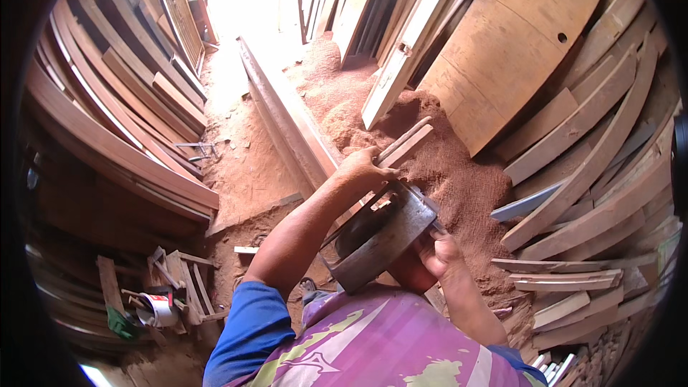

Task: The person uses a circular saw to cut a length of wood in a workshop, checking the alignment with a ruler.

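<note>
Wood strips (pixel 411 145) look light, stiff, best held at the near end my left hand (pixel 363 169) grips; right hand (pixel 438 254), can't tell.

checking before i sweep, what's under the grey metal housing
A reddish-brown rounded part shows below the grey metal housing, beside the right hand. Anything deeper is covered by the housing and the purple shirt.

The left arm (pixel 297 218) reaches from the near left toward the far middle, its bare forearm slanting rightward. The left hand (pixel 367 167) is farther out, wrist bent, thumb and fingers spread around a grip. The right arm (pixel 469 308) angles up from the near right; the right hand (pixel 438 254) sits nearer the torso, fingers curled inward.
</note>
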`<state>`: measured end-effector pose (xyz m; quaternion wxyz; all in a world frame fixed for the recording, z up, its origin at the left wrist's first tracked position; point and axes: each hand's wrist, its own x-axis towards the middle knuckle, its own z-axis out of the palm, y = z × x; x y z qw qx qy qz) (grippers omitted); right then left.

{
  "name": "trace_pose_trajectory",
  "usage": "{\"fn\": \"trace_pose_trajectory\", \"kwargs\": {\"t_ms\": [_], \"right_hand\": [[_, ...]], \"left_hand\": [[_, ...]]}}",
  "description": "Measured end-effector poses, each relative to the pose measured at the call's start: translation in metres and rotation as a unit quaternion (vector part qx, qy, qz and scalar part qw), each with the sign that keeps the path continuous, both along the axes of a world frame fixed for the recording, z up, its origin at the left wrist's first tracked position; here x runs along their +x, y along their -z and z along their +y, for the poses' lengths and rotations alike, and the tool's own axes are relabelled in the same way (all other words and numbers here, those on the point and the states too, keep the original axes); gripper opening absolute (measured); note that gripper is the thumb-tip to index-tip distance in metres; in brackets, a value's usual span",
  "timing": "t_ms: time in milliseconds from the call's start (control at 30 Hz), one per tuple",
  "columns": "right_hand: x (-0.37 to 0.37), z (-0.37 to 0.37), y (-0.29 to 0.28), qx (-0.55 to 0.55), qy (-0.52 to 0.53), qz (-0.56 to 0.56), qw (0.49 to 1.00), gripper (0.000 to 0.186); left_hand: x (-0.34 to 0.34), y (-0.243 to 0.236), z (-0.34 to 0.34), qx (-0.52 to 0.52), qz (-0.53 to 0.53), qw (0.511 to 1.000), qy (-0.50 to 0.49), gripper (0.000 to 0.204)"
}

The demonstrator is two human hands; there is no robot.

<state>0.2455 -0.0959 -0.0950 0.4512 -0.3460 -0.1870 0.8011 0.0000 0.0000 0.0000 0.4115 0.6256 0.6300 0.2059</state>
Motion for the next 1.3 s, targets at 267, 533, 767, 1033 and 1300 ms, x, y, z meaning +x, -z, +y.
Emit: {"fn": "trace_pose_trajectory", "kwargs": {"t_ms": [267,533,767,1033,1300], "right_hand": [[-0.015,-0.005,-0.035,-0.070,0.082,0.042,0.993,0.039],[-0.016,-0.027,-0.039,0.006,0.015,0.045,0.999,0.051],[-0.028,-0.049,-0.034,0.073,-0.195,-0.186,0.960,0.034],[-0.027,-0.047,-0.043,0.106,-0.191,-0.202,0.955,0.034],[-0.028,-0.049,-0.050,0.095,-0.200,-0.187,0.957,0.033]], "left_hand": [[0.003,0.032,0.005,0.093,0.079,0.992,-0.008,0.055],[-0.028,0.036,0.038,0.015,0.116,0.990,-0.085,0.041],[-0.100,0.080,0.084,0.070,0.188,0.963,-0.183,0.048],[-0.075,0.174,0.060,-0.028,0.118,0.974,-0.191,0.082],[-0.072,0.179,0.048,-0.036,0.141,0.977,-0.154,0.102]]}}
